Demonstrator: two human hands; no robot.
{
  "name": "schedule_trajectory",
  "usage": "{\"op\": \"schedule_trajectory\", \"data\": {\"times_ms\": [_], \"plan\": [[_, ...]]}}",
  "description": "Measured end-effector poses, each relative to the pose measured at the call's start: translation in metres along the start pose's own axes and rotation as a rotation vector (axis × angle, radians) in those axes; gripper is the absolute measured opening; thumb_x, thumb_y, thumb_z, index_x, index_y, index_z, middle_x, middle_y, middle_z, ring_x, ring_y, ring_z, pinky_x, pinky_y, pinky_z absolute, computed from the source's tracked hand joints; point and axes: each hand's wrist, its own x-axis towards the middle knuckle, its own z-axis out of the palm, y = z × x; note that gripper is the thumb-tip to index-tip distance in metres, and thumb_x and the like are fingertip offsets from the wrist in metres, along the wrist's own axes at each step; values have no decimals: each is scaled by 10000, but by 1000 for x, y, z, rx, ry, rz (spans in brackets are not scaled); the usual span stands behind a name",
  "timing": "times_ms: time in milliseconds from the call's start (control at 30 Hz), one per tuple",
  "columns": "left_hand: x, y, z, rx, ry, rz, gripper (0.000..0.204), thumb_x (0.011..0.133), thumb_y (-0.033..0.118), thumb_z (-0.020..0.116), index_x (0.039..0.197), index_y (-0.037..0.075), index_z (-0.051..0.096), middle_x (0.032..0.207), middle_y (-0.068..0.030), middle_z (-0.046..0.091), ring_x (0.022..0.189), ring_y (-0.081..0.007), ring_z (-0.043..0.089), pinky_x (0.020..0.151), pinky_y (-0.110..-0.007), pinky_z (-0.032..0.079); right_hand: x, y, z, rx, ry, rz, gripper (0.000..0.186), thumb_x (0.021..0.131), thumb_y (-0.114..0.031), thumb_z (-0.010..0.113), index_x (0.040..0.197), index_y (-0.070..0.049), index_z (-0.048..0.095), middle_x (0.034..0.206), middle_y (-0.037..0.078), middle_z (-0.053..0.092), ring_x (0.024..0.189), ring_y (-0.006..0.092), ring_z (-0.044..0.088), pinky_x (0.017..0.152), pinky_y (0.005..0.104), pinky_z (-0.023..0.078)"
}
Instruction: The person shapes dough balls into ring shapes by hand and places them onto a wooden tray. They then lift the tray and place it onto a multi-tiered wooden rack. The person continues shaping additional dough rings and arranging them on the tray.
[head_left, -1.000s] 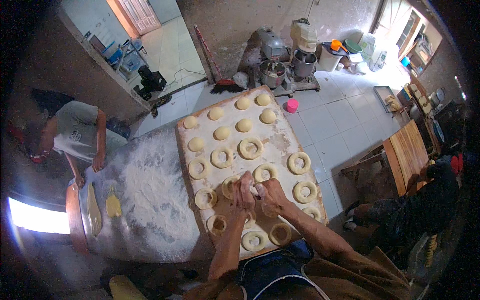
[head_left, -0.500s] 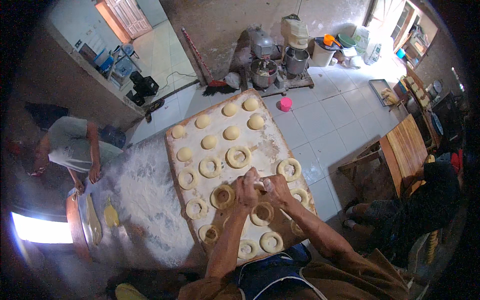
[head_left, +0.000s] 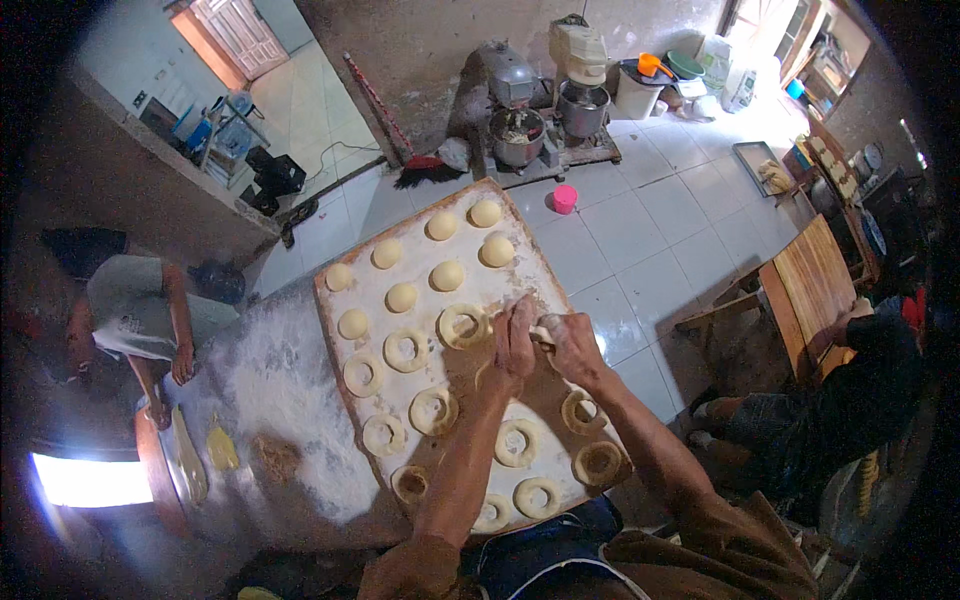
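Pale dough piece (head_left: 541, 333) between both hands.

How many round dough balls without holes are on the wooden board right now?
7, all at the far end of the board: two at the far edge, then, with possibly an eighth.

hands: left hand (head_left: 514, 345) and right hand (head_left: 574, 343) pinch one dough piece (head_left: 540, 333) between them
board: floured wooden board (head_left: 520, 250) with dough rings (head_left: 404, 350) near, round balls (head_left: 446, 275) far
nearby: another person (head_left: 135, 315) at the floured table (head_left: 260, 390)
floor: pink cup (head_left: 565, 199), mixers (head_left: 518, 135)
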Motion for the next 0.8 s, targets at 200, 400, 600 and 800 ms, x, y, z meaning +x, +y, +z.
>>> {"op": "schedule_trajectory", "data": {"times_ms": [200, 400, 600, 800], "plan": [[57, 15, -11, 636, 91, 137, 266, 877, 150, 468, 1022, -64, 530, 992, -280, 552, 915, -412, 535, 810, -443, 438, 38, -18, -38, 224, -61, 305, 369, 744, -282, 694, 955, 10, 612, 866, 158, 631, 771, 236, 590, 743, 367, 463], [71, -5, -18, 879, -139, -107, 297, 849, 195, 535, 1015, -48, 573, 977, -251, 579, 938, -409, 549, 814, -466, 437, 17, 25, -27, -335, -34, 274, 716, 756, -274, 698, 1289, 49, 347, 964, 208, 554, 914, 347, 554, 780, 426, 455], [61, 1, -20, 702, -150, 73, 334, 804, 244, 618, 1028, -2, 599, 969, -187, 573, 932, -377, 537, 863, -466, 413, 61, 9, -25, -340, 28, 1, 548, 698, -178, 688, 1149, 45, 473, 1054, 261, 534, 978, 435, 504, 852, 479, 421], [74, -5, -81, 1237, 205, 62, 410, 819, 382, 580, 967, 3, 629, 1034, -217, 571, 995, -362, 530, 854, -453, 420, 127, 25, 21, -458, 4, -86, 270, 704, -123, 638, 924, 4, 546, 879, 189, 568, 905, 383, 525, 760, 487, 409]]}}
